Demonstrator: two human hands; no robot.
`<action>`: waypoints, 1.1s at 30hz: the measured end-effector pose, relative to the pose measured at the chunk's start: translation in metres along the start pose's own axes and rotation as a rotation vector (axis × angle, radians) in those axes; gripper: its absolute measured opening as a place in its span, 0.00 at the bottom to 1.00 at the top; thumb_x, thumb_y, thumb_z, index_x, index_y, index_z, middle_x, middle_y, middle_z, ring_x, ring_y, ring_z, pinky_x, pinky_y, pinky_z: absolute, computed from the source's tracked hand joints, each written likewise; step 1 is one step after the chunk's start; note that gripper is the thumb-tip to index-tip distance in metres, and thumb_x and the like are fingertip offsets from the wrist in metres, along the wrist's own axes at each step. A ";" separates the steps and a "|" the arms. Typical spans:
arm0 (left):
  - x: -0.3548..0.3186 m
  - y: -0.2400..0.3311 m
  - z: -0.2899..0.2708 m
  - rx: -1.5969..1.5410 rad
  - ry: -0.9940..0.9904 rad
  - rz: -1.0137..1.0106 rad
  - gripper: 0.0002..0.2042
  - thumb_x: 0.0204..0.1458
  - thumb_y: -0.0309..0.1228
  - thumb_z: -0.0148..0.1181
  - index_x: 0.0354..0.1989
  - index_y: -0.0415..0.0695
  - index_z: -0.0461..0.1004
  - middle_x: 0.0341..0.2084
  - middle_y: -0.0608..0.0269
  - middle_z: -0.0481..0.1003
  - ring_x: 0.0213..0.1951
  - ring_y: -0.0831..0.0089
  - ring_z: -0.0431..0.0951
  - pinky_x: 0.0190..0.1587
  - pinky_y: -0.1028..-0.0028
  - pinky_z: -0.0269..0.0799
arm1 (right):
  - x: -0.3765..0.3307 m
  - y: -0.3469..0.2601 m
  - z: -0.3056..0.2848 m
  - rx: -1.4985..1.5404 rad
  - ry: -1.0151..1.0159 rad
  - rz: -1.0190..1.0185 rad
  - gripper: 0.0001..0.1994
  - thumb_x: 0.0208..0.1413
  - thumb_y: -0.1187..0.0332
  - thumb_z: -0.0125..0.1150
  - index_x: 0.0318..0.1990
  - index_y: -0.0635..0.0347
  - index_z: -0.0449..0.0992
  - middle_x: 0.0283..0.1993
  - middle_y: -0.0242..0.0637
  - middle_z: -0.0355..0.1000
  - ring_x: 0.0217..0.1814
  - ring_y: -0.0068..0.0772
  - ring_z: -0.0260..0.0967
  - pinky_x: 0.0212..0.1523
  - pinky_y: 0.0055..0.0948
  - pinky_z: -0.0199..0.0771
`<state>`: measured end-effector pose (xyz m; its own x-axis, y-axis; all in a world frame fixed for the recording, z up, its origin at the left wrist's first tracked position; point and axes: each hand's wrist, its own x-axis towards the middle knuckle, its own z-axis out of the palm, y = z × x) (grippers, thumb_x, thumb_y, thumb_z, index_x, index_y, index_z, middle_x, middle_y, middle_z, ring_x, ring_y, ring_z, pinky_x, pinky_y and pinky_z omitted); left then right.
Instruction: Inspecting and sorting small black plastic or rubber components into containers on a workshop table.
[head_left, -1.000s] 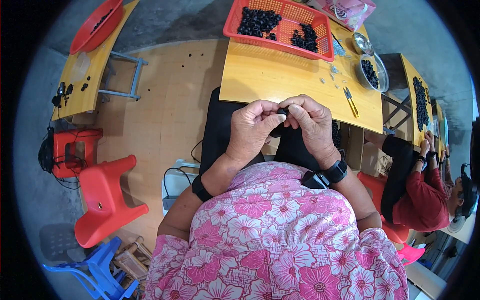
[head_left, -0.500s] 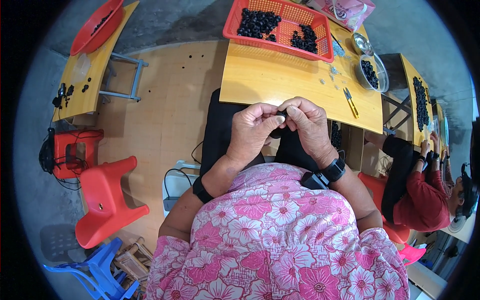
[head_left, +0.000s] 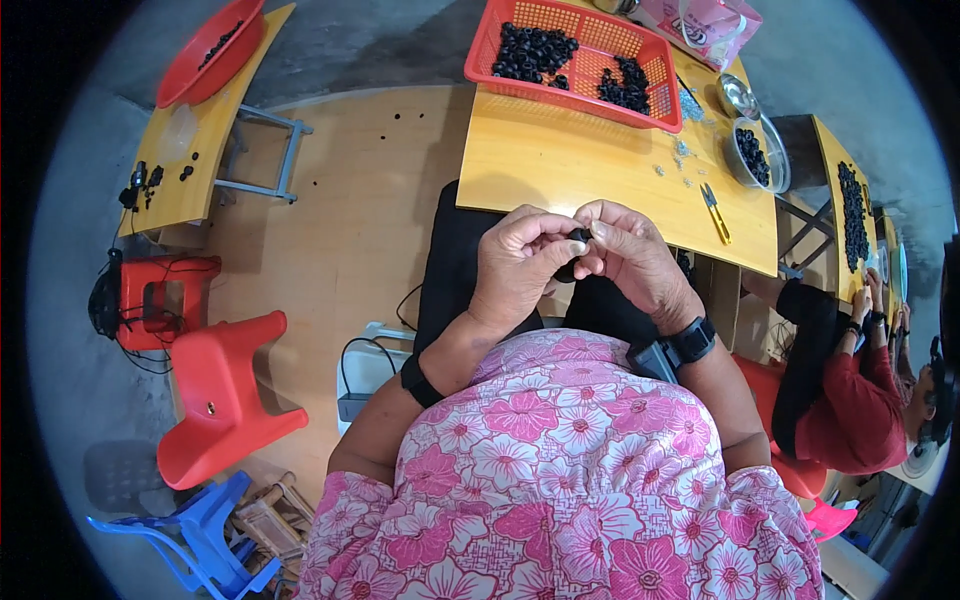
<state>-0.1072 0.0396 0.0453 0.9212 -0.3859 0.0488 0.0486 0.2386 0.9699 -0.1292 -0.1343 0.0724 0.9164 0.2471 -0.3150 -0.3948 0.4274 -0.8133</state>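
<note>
My left hand [head_left: 515, 262] and my right hand [head_left: 642, 258] meet in front of the table's near edge. Thumb and fingers of my left hand pinch a small black part [head_left: 580, 236], probably rubber or plastic. My right hand's fingertips press against the same part from the other side. Just below it, a second dark rounded piece [head_left: 566, 271] shows between the hands, partly hidden by fingers. Past my hands, a red plastic basket [head_left: 575, 97] holds two heaps of small black parts. Yellow-handled thread snips [head_left: 716, 214] lie on the table at the right.
Small clear pieces [head_left: 682, 150] are scattered on the yellow table [head_left: 560, 150]. A clear bowl [head_left: 768, 182] of black parts and a metal bowl [head_left: 738, 97] stand at its right. Another person [head_left: 850, 400] sits further right. Red chairs [head_left: 225, 385] stand left.
The view has shifted, so the table sits lower and further right. My right fingers have loosened and spread slightly; the black part now shows more between the fingertips.
</note>
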 end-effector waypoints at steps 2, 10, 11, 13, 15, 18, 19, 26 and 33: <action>0.000 0.000 0.003 0.045 0.030 0.044 0.08 0.47 0.20 0.64 0.37 0.39 0.77 0.31 0.68 0.70 0.34 0.82 0.71 0.34 0.82 0.68 | -0.001 -0.002 -0.003 -0.043 -0.043 0.039 0.12 0.60 0.61 0.55 0.40 0.62 0.71 0.30 0.30 0.71 0.28 0.21 0.70 0.34 0.22 0.75; 0.001 0.001 -0.001 0.185 0.022 0.140 0.09 0.45 0.21 0.65 0.37 0.39 0.77 0.29 0.68 0.69 0.32 0.81 0.71 0.33 0.82 0.68 | -0.005 0.002 -0.003 -0.076 -0.079 0.018 0.14 0.60 0.58 0.55 0.39 0.63 0.72 0.30 0.29 0.69 0.29 0.20 0.68 0.34 0.24 0.74; 0.002 0.001 -0.001 0.169 0.010 0.156 0.09 0.45 0.21 0.65 0.36 0.40 0.77 0.29 0.68 0.69 0.32 0.81 0.71 0.33 0.83 0.68 | -0.005 0.002 -0.003 -0.079 -0.095 0.019 0.15 0.60 0.58 0.55 0.39 0.63 0.72 0.29 0.29 0.69 0.29 0.20 0.68 0.34 0.25 0.74; 0.004 0.003 -0.001 0.177 -0.003 0.149 0.09 0.45 0.21 0.65 0.36 0.40 0.77 0.29 0.68 0.69 0.32 0.81 0.71 0.33 0.83 0.68 | -0.007 0.001 -0.002 -0.086 -0.077 0.007 0.15 0.60 0.58 0.55 0.39 0.63 0.72 0.29 0.29 0.69 0.29 0.20 0.68 0.34 0.24 0.74; 0.003 0.002 0.000 0.184 -0.018 0.139 0.08 0.46 0.21 0.65 0.36 0.40 0.77 0.29 0.68 0.69 0.31 0.81 0.71 0.33 0.83 0.68 | -0.009 0.001 -0.003 -0.092 -0.056 -0.003 0.15 0.60 0.58 0.55 0.39 0.63 0.72 0.29 0.29 0.69 0.29 0.20 0.68 0.34 0.24 0.73; 0.005 -0.003 0.003 0.202 -0.056 0.169 0.09 0.47 0.20 0.63 0.38 0.39 0.76 0.30 0.68 0.69 0.31 0.82 0.71 0.34 0.83 0.68 | -0.009 0.000 -0.005 -0.163 -0.083 -0.054 0.14 0.61 0.58 0.53 0.40 0.63 0.72 0.29 0.28 0.68 0.29 0.18 0.66 0.33 0.22 0.71; 0.004 -0.005 0.005 0.109 -0.060 0.178 0.09 0.47 0.19 0.62 0.38 0.39 0.76 0.29 0.67 0.70 0.31 0.81 0.72 0.32 0.83 0.71 | -0.011 0.000 -0.003 -0.183 -0.091 -0.067 0.14 0.61 0.59 0.52 0.41 0.63 0.72 0.29 0.28 0.68 0.29 0.18 0.65 0.33 0.21 0.70; 0.003 -0.003 0.010 -0.146 -0.057 0.088 0.09 0.51 0.18 0.59 0.41 0.38 0.73 0.28 0.66 0.73 0.32 0.82 0.74 0.35 0.83 0.70 | -0.010 0.009 0.001 -0.143 -0.037 -0.155 0.15 0.63 0.58 0.50 0.43 0.63 0.71 0.27 0.26 0.63 0.30 0.17 0.61 0.33 0.18 0.67; 0.005 -0.007 0.010 -0.124 -0.063 0.124 0.08 0.51 0.18 0.58 0.40 0.37 0.72 0.26 0.64 0.75 0.28 0.82 0.75 0.33 0.81 0.72 | -0.007 0.006 0.002 -0.025 -0.058 -0.082 0.16 0.62 0.55 0.51 0.40 0.62 0.70 0.27 0.27 0.62 0.28 0.19 0.59 0.33 0.20 0.67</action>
<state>-0.1064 0.0273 0.0415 0.8973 -0.4008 0.1848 -0.0131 0.3943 0.9189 -0.1380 -0.1320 0.0703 0.9397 0.2628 -0.2188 -0.3166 0.4268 -0.8471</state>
